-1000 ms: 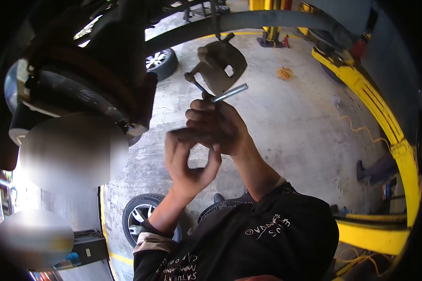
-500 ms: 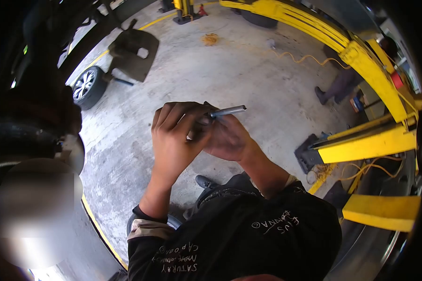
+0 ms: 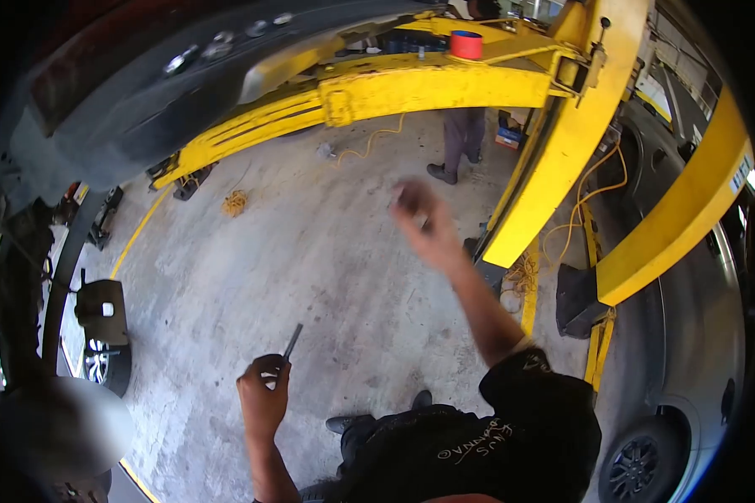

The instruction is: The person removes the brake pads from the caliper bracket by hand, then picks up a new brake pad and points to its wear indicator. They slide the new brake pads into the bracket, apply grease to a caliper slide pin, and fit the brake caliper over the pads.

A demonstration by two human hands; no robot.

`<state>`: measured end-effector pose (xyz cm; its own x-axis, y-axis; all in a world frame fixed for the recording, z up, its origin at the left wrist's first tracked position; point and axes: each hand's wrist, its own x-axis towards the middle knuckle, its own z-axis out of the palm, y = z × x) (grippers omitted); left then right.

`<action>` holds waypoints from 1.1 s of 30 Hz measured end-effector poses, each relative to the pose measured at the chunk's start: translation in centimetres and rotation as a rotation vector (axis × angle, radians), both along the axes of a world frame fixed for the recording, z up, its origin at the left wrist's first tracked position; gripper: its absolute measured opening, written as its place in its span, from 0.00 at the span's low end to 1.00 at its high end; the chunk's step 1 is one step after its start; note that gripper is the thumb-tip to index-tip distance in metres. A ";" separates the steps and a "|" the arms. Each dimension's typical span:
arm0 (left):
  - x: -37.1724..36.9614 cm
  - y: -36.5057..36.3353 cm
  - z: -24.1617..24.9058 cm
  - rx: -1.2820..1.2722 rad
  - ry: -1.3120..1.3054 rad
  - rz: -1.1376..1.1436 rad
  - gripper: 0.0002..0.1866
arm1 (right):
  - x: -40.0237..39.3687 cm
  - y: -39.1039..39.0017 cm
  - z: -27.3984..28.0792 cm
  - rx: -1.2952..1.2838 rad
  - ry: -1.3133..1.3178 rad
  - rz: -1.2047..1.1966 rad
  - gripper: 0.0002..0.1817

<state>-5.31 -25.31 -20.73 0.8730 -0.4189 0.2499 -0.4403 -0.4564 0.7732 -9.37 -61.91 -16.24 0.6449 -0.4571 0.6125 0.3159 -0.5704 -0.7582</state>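
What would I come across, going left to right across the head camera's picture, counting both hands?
Spoked wheel near the left edge → left hand, gripping a slim rod → right hand, blurred → tangled yellow cord → car wheel at lower right.

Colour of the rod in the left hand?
The rod in the left hand looks dark grey; best seen in the head view.

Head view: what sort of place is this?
Probably a vehicle repair workshop: a yellow lift arm reaches beneath a raised vehicle, and a grey car stands at the right.
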 end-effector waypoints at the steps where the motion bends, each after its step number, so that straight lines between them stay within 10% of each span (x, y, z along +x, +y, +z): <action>1: -0.7 -0.9 -0.7 0.026 0.019 -0.008 0.06 | -0.1 -4.1 2.1 -0.165 -0.176 -0.187 0.17; 7: -1.8 -5.4 -5.0 0.057 0.137 -0.068 0.08 | 2.1 -24.1 18.3 -0.934 -0.300 -0.740 0.36; 9: -1.2 -6.7 -5.8 0.054 0.175 -0.108 0.08 | 2.8 -26.7 21.1 -1.245 0.153 -0.841 0.34; 20: 3.9 -14.6 -5.2 0.029 0.207 -0.336 0.09 | 4.5 -28.5 25.5 -0.889 0.912 -0.387 0.47; 33: 4.4 -21.5 -3.3 -0.056 0.198 -0.386 0.09 | 4.3 -32.0 24.5 -0.969 0.656 -0.337 0.38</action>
<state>-0.95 -46.78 -24.06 0.6882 -0.7146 0.1254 -0.4115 -0.2421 0.8787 -5.06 -93.91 8.25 0.8974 -0.1960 0.3953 -0.2409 -0.9682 0.0669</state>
